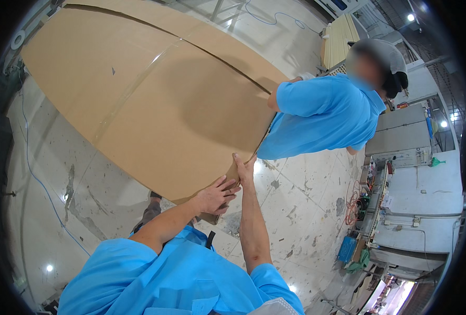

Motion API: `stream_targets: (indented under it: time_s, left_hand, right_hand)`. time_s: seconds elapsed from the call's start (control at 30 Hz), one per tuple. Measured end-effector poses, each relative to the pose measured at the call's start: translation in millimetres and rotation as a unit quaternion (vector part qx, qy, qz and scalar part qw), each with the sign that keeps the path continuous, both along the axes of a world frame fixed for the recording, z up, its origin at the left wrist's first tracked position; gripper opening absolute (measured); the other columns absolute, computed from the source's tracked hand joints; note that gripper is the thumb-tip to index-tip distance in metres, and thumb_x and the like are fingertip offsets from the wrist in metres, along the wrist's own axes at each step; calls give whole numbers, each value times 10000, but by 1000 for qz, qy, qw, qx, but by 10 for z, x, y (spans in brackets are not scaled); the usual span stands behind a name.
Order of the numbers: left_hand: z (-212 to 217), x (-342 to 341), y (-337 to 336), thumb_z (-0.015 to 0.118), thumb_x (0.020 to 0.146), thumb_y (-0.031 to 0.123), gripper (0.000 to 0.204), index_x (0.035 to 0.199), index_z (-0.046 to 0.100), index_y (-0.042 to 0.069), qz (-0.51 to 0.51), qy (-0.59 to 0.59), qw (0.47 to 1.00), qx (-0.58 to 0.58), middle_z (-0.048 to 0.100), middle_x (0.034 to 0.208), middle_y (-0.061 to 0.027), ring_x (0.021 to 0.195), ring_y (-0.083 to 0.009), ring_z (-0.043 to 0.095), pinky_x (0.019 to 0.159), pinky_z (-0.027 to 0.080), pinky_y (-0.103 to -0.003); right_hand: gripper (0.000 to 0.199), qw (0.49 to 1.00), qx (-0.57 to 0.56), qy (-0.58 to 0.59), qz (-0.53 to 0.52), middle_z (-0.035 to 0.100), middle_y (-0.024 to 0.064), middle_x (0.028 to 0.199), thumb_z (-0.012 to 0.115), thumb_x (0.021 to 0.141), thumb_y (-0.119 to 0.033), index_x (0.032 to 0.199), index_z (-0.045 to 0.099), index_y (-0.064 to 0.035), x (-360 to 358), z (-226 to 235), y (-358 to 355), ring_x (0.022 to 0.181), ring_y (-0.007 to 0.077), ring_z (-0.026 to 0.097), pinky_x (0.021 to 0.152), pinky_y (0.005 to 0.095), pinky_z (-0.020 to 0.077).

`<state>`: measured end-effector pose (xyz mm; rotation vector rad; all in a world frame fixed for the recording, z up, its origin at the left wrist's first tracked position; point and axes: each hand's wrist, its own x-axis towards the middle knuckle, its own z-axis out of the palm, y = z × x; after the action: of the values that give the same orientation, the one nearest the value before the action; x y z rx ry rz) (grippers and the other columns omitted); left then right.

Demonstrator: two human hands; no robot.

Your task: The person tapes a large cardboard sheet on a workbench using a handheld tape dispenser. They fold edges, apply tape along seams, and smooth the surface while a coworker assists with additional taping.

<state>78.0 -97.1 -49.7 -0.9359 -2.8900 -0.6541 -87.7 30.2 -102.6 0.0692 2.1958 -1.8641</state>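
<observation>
A very large, flat brown corrugated-cardboard carton (pixel 154 100), sealed along its length with a strip of clear tape, fills the upper left of the head view above a pale, stained tiled floor (pixel 296 210). The person wearing the camera, in a bright blue short-sleeved shirt, has both arms stretched forward to the carton's near corner. The left hand (pixel 217 195) lies against that corner with its fingers spread and curled over the lower edge, gripping the cardboard. The right hand (pixel 245 169) is open and flat, fingers straight and pointing up, pressed against the carton's right-hand edge just beside the left hand; it clasps nothing.

On the far side of the same edge stands a co-worker in a matching blue shirt and a grey cap (pixel 327 113), bent towards the carton, with one arm (pixel 281 89) reaching onto the cardboard near the dark seam that runs across its upper end; that person's hand is hidden, so its grip cannot be told.

A thin blue cable (pixel 39 178) trails over the floor at the left. At the right stand grey metal machine cabinets (pixel 416 194), with a coil of orange cable (pixel 352 202) and a small blue box (pixel 347 248) on the floor at their foot. A stack of pale wooden slats (pixel 339 37) lies at the top, behind the co-worker.
</observation>
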Motion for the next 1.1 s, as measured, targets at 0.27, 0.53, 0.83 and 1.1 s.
stream_targets:
  time_s: [0.27, 0.53, 0.83, 1.1]
  left_hand:
    - [29, 2, -5, 561, 930, 452, 548, 1356, 633, 114, 0, -11, 1000, -9, 369, 1628, -71, 1523, -337, 266, 1252, 143, -583]
    - [88, 8, -9, 590, 927, 420, 530, 1351, 636, 105, 2, -21, 1000, 5, 384, 1619, -72, 1523, -329, 270, 1251, 155, -579]
    - [42, 13, -2, 602, 916, 422, 532, 1345, 641, 110, 6, -9, 1000, 10, 387, 1620, -61, 1521, -329, 273, 1251, 159, -576]
    - [67, 10, -2, 609, 908, 433, 548, 1351, 636, 112, 3, -10, 1000, -2, 367, 1632, -64, 1526, -333, 261, 1254, 154, -575]
  right_hand:
    - [973, 1000, -6, 16, 5, 449, 212, 1477, 803, 865, -174, 1578, 158, -28, 12, 56, -30, 1324, 299, 501, 1097, 384, 425]
    - [924, 999, -15, 27, 18, 457, 203, 1450, 792, 869, -156, 1564, 193, -41, 26, 102, -19, 1304, 293, 506, 1086, 392, 432]
    - [930, 999, -11, 40, 19, 431, 205, 1460, 784, 863, -141, 1568, 187, -37, 4, 64, -14, 1318, 305, 484, 1100, 397, 420]
    - [932, 1000, -17, 5, 10, 397, 193, 1489, 767, 877, -117, 1586, 164, -59, 35, 166, -36, 1343, 295, 460, 1117, 407, 405]
